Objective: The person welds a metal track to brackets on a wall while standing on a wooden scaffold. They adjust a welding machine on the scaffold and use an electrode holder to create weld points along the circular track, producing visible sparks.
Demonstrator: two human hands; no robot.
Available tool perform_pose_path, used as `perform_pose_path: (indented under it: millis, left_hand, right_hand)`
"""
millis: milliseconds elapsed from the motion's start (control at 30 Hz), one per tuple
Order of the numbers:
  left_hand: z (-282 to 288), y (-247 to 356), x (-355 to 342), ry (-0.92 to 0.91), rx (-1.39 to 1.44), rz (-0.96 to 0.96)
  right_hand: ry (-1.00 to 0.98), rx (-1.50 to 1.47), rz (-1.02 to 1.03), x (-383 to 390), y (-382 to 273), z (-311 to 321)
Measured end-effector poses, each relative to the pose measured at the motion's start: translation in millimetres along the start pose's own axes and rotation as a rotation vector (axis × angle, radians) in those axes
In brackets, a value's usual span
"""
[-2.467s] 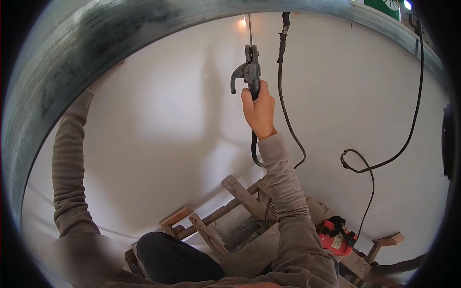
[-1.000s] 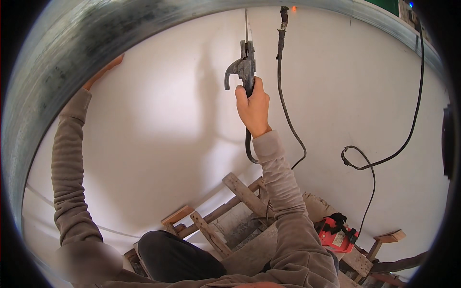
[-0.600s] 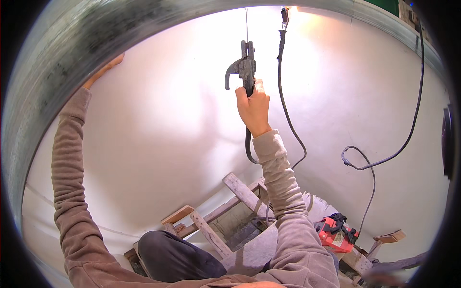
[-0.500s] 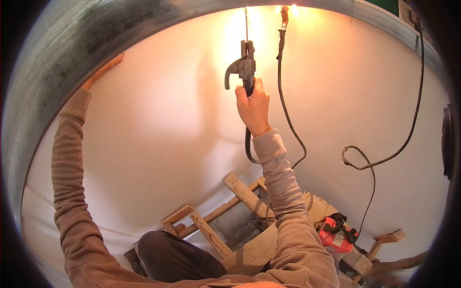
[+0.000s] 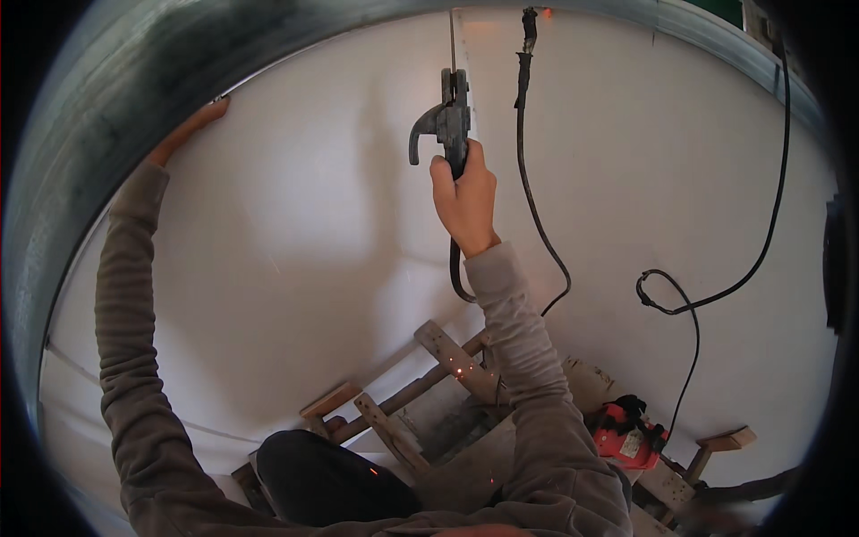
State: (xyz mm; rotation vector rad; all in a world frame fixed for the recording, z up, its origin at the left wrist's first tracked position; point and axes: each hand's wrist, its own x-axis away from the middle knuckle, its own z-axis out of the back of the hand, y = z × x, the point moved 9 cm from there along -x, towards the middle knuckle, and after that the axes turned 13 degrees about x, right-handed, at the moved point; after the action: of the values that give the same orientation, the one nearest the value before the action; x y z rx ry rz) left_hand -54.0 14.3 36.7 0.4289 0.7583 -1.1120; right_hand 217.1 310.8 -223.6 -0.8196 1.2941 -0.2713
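My right hand (image 5: pixel 465 204) is closed round the handle of a black welding electrode holder (image 5: pixel 455 121), whose curved lever sticks out to the left. A thin welding rod (image 5: pixel 453 43) stands upright in its jaws and reaches the grey metal beam (image 5: pixel 224 40) along the top. The rod's upper tip is hard to make out against the beam. My left hand (image 5: pixel 192 127) reaches up at the far left to the beam's lower edge; its fingers are partly hidden there. A pale flat panel (image 5: pixel 295 179) lies behind both hands.
A dark cable with a wrapped end (image 5: pixel 525 80) hangs right of the holder. Another cable (image 5: pixel 774 206) loops down to a red device (image 5: pixel 626 440) with black straps. Wooden framing (image 5: pixel 394 434) stands below, beside my dark-clothed knee (image 5: pixel 327 479). Small sparks fall there.
The bright orange-white glow at the rod's tip has gone out, and the scene is darker. My right hand and the holder have shifted slightly left. Sparks now show lower down.
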Motion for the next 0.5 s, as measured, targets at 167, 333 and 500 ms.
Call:
perform_pose_path:
  millis: [167, 333, 500]
  left_hand:
    - [2.7, 5.5, 8.0, -0.01, 0.036, 0.078]
    - [8.6, 6.1, 13.8, 0.014, 0.042, 0.098]
    - [12.5, 12.8, 16.5, -0.009, -0.018, 0.134]
  right_hand:
    - [-0.03, 0.0, -0.064, -0.5, 4.9, -2.7]
    - [-0.02, 0.015, -0.056, -0.9, 2.8, -2.9]
    - [-0.038, 0.008, -0.077, -2.1, 3.0, -5.4]
